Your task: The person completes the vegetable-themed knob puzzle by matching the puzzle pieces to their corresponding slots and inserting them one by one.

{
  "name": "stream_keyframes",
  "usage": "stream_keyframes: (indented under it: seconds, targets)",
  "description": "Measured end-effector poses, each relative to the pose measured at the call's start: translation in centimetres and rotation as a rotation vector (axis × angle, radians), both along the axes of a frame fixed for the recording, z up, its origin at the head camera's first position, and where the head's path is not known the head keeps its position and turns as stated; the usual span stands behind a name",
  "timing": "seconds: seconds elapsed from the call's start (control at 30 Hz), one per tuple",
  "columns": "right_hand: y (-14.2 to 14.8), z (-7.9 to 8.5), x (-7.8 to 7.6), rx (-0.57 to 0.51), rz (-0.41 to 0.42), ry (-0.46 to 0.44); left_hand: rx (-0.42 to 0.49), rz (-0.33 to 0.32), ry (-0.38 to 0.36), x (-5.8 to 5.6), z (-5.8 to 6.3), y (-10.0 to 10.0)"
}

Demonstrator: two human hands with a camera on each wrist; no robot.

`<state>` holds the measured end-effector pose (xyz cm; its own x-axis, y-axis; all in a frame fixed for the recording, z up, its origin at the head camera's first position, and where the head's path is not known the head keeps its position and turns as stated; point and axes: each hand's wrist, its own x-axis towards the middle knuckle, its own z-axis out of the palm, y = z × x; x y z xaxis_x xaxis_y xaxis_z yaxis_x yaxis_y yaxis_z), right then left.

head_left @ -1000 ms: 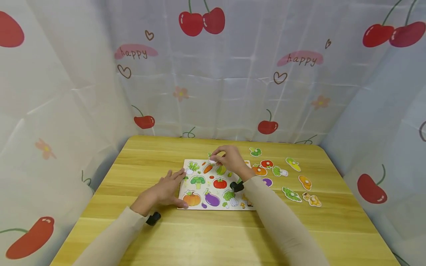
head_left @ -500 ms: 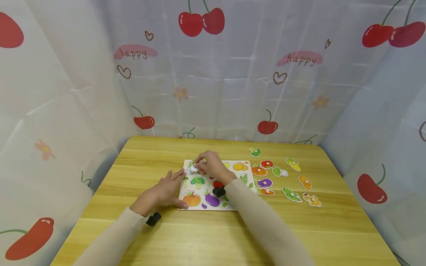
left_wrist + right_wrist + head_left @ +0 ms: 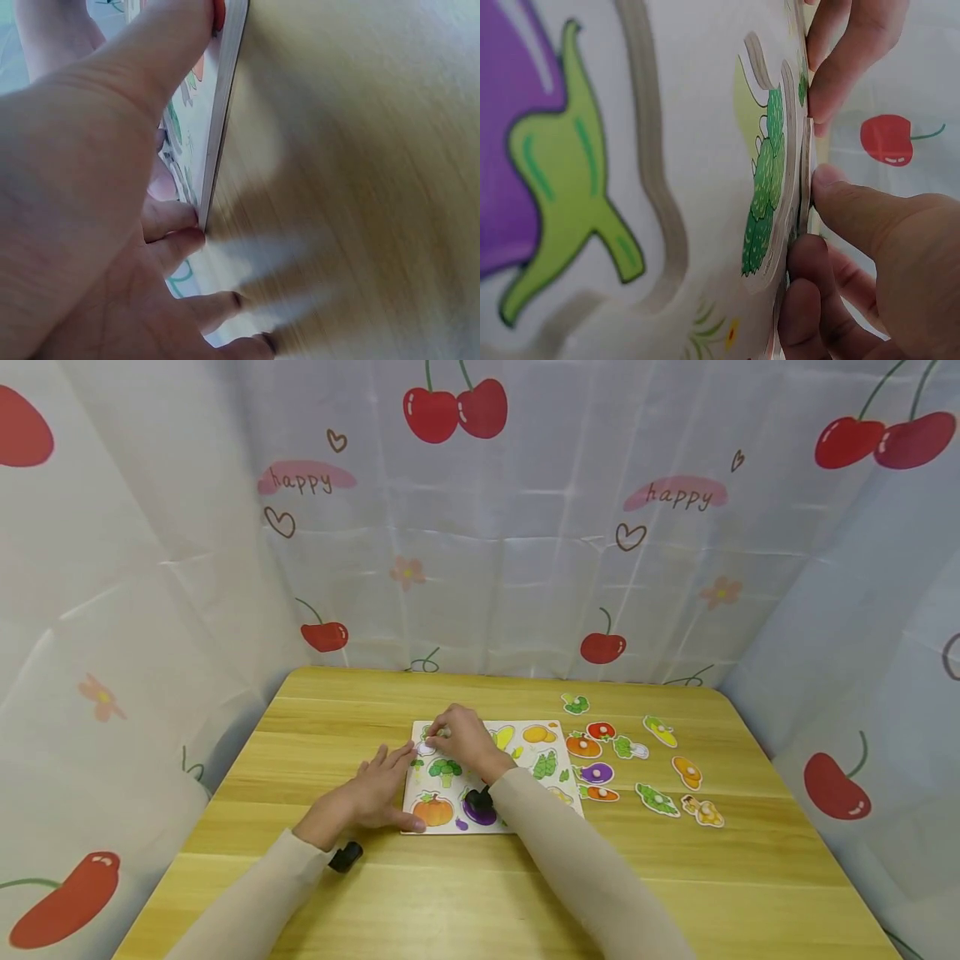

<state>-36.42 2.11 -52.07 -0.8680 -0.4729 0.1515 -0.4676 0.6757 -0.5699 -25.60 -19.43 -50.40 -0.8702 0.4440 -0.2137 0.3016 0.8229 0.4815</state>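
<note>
My right hand (image 3: 467,739) pinches a turnip puzzle piece (image 3: 425,748) over the upper left corner of a white vegetable puzzle board (image 3: 519,725). In the right wrist view, the thin piece (image 3: 806,172) shows edge-on between thumb and fingers, close over the board. My left hand (image 3: 373,789) rests along the board's left side with its fingers spread. The left wrist view has its thumb (image 3: 161,45) lying over the board's edge (image 3: 225,105) and the other fingers reaching down by the corner and tabletop. The turnip recess is mostly hidden behind the right fingers.
Right of the board lie several loose knobbed pieces, among them an eggplant (image 3: 597,773), a carrot (image 3: 600,793), a pumpkin (image 3: 583,744), a corn (image 3: 661,731) and a broccoli (image 3: 576,704). A cherry-print curtain (image 3: 480,552) surrounds the wooden table (image 3: 465,893).
My right hand has carried the turnip piece leftward across the top of the board and down to its upper left corner. The left hand has stayed at the board's left side.
</note>
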Motion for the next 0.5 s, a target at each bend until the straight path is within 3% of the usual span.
stream_keyframes:
  seconds: [0.27,0.5]
  targets:
    - [-0.22,-0.04,0.27,0.029,-0.054,-0.02,0.015,0.001,-0.02,0.02,0.23,-0.05]
    - [-0.36,-0.25,0.32,0.022,-0.086,-0.038,-0.013,-0.032,0.016,-0.07,0.33,-0.03]
